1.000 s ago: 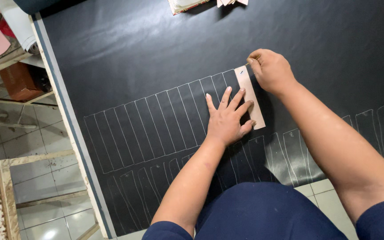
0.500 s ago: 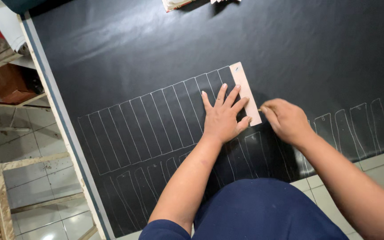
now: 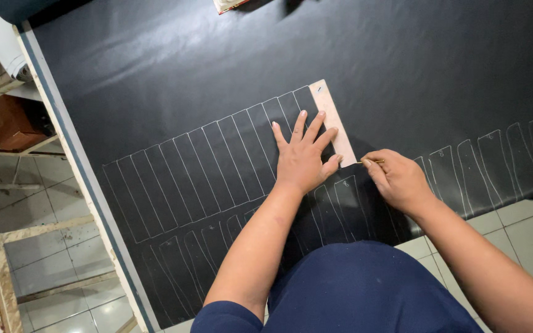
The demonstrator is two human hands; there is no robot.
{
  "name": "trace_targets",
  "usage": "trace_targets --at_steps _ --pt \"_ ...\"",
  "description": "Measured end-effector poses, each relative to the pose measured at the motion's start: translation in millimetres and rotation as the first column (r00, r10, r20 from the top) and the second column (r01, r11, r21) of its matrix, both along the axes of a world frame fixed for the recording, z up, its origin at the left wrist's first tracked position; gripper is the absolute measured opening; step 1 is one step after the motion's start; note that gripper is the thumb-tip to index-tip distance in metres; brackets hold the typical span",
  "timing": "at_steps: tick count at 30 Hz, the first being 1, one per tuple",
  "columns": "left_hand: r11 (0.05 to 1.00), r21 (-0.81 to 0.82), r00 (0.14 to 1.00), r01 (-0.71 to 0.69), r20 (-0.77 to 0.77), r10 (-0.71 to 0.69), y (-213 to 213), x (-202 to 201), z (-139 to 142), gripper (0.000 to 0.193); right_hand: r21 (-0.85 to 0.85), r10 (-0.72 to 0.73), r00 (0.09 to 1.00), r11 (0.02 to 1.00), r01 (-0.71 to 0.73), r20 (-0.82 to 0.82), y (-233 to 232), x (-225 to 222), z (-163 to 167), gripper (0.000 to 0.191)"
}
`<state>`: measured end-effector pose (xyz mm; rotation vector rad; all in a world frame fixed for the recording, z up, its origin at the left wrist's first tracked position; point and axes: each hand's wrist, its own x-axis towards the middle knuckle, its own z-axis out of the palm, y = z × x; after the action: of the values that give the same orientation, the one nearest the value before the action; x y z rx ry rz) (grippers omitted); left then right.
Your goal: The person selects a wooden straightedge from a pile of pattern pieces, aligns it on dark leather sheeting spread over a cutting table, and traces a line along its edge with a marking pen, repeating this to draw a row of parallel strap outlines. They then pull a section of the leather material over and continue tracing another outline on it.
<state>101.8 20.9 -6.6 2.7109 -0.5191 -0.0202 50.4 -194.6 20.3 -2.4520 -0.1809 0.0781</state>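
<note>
A large black sheet [image 3: 217, 80] covers the table, marked with rows of white traced strip outlines [image 3: 198, 166]. My left hand [image 3: 303, 157] lies flat with fingers spread, pressing a narrow pale cardboard template [image 3: 334, 123] onto the sheet at the right end of the upper row. My right hand [image 3: 396, 179] is closed on a thin marking tool [image 3: 374, 161] whose tip touches the template's near right corner. More traced outlines [image 3: 501, 154] run along the sheet's right side.
The table's pale edge [image 3: 81, 179] runs down the left, with a tiled floor [image 3: 38, 271] beyond. A brown box [image 3: 7, 120] sits on a wooden shelf at the left. A book-like object [image 3: 229, 5] lies at the far edge.
My right hand has drawn the marking tool down the template's right side, from its far end to its near corner. My left hand has stayed flat on the template.
</note>
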Motion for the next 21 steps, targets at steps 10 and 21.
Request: trace_targets --at_steps 10,21 --pt "0.999 0.046 0.999 0.011 -0.043 -0.009 -1.5 -0.2 3.3 0.06 0.167 -0.126 0.992 0.977 0.129 -0.027 1.9 -3.1 -19.4 0.018" --pt "0.994 0.108 1.0 0.004 -0.007 -0.003 -3.9 -1.1 0.6 0.071 -0.361 -0.247 0.901 0.853 0.376 0.356 -105.0 15.4 -65.2 0.014"
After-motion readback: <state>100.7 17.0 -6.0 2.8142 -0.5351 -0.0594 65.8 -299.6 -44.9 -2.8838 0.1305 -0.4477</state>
